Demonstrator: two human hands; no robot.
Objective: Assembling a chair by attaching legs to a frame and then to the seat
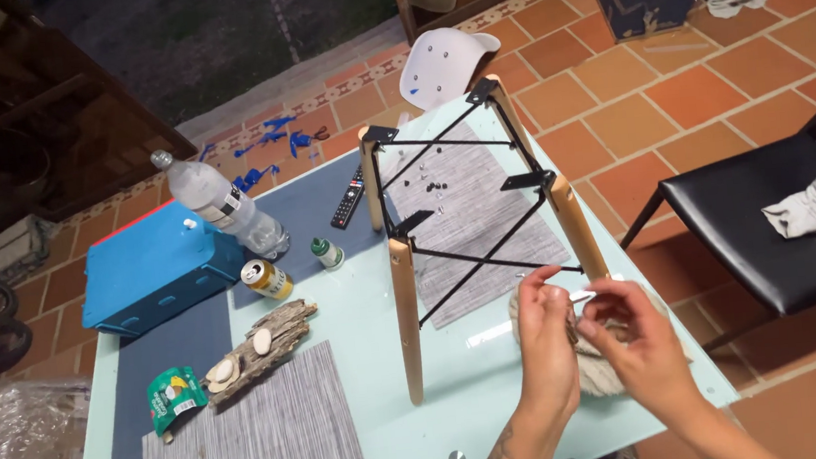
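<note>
Wooden-legged chair base (466, 215) just beyond both hands (547, 331), fingers pinched on something small

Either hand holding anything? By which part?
Cannot tell for sure. Both the left hand and right hand pinch something small between the fingertips, beside the chair frame's wooden leg; what it is stays unclear.

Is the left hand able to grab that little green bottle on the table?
Probably yes. The left hand is close, and the green bottle stands in the open, but a wooden chair leg rises between them, so it must reach around.
</note>
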